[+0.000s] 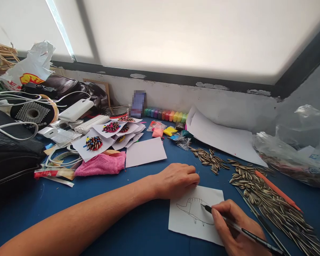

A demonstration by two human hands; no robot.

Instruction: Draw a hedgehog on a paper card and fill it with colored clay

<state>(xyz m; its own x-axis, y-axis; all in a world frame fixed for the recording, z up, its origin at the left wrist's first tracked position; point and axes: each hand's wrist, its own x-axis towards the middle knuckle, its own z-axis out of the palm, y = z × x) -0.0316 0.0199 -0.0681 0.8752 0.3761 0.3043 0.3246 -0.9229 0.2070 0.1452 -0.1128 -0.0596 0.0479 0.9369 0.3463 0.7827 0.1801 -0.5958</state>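
A square of white paper lies on the blue table. It bears a line drawing of an animal with a pointed snout, scalloped lines along its back and thin legs. My right hand grips a black pen, whose tip touches the drawing near the scallops. Loosely curled, my left hand rests over the paper's upper left edge. Its fingers are folded and I see nothing in them. Right of the paper spreads a pile of striped sunflower seeds.
An orange stick and a thin dark tool lie by the seeds. Finished seed pictures, a pink cloth and a blank white card sit left. Colored clay packets line the wall. A clear plastic bag stands right.
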